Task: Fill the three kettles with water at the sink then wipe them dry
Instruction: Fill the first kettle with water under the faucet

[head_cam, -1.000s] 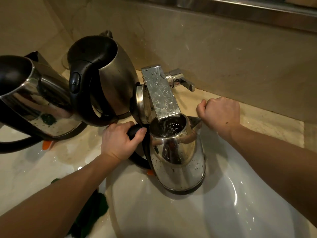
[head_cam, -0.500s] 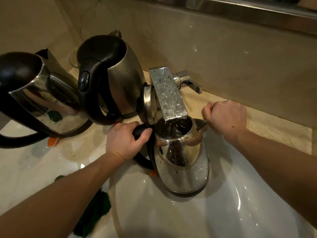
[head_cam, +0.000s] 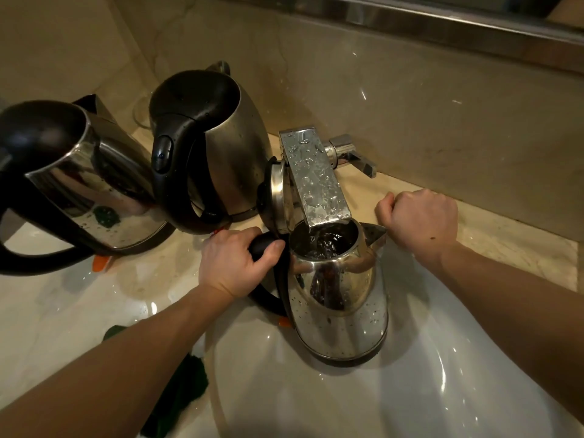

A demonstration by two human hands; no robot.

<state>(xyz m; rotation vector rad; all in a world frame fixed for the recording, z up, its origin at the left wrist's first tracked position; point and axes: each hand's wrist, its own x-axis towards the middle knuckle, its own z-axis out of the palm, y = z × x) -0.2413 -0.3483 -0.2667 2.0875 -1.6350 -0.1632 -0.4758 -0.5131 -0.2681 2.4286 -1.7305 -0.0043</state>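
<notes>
Gripping the black handle [head_cam: 262, 245], the left hand [head_cam: 235, 263] holds the open-lidded kettle [head_cam: 341, 298] in the sink [head_cam: 410, 374] under the faucet [head_cam: 313, 178], just right of its knuckles. The right hand [head_cam: 423, 222], a closed empty fist, rests beside the spout [head_cam: 374, 232]. A dull kettle [head_cam: 234, 147] and a mirrored kettle [head_cam: 94, 184] stand beyond the left hand

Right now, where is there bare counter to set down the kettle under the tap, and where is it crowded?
Free: counter right of the right hand, between wall and sink; also the patch between left kettle and cloth. Crowded: left of the tap, by the middle kettle.
</notes>
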